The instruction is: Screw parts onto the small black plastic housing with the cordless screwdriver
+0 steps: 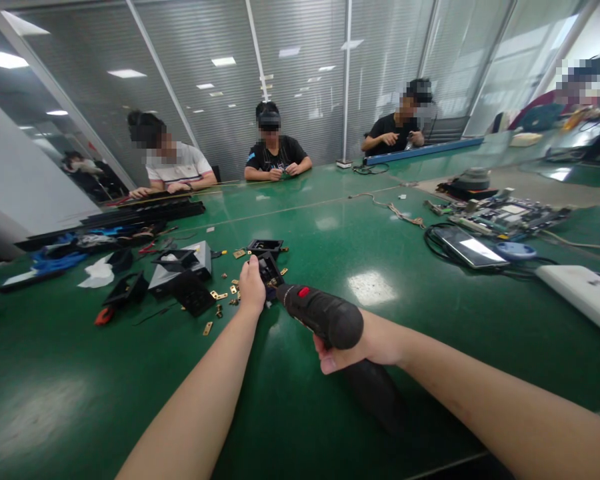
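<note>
Gripping the electric screwdriver (325, 317) in our closed right hand (365, 347), we aim it leftward at the black housing (269, 270) our left hand (251, 287) pins on the bench (430, 333).

Three seated people (275, 150) upper centre, circuit boards (505, 217) and tablet (467, 248) right, white cloth (97, 273) left on green table (130, 387).

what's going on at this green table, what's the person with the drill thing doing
The person's right hand grips a black electric screwdriver, its nose aimed at a small black part that the left hand steadies on the green table. Small brass pieces and more black housings lie scattered just left of it. Three other people sit along the far side, busy with their own hands. Circuit boards and a tablet lie to the right.
</note>
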`<state>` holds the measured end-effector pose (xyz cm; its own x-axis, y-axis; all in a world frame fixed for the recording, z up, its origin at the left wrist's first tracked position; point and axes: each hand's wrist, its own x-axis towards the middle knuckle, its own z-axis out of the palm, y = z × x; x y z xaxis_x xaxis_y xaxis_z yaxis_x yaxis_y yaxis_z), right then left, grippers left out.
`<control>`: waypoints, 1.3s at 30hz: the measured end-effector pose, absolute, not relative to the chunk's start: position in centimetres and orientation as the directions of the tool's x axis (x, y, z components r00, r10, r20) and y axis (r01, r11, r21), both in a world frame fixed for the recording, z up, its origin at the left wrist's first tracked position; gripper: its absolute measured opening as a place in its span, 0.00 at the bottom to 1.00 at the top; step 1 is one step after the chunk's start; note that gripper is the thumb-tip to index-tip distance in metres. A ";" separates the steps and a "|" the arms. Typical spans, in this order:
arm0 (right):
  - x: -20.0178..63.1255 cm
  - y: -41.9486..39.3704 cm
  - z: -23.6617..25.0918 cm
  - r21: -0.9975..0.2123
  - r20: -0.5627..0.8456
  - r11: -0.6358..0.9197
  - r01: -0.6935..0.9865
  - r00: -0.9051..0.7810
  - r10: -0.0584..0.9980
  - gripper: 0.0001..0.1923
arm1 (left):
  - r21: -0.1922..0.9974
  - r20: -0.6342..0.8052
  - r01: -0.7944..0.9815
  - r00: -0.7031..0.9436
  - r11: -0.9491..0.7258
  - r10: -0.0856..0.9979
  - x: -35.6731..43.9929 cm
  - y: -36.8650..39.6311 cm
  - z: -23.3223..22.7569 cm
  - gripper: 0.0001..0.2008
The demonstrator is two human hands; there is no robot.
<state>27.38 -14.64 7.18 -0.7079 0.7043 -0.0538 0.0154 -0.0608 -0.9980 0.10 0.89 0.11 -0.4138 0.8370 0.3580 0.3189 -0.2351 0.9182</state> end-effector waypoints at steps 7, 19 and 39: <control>27.4 -14.6 7.0 -0.999 -0.047 -0.050 0.017 -0.715 0.698 0.25 | 0.925 0.340 0.312 -0.424 -0.217 0.839 -0.1 1.1 0.0 0.31; 27.4 -14.5 6.9 -0.991 -0.070 -0.134 -0.032 -0.717 0.693 0.35 | 0.931 0.324 0.298 -0.417 -0.209 0.849 -0.1 1.1 0.0 0.32; 27.4 -14.6 7.0 -0.991 -0.064 -0.132 -0.039 -0.718 0.693 0.28 | 0.923 0.345 0.310 -0.396 -0.230 0.851 -0.2 1.1 -0.1 0.32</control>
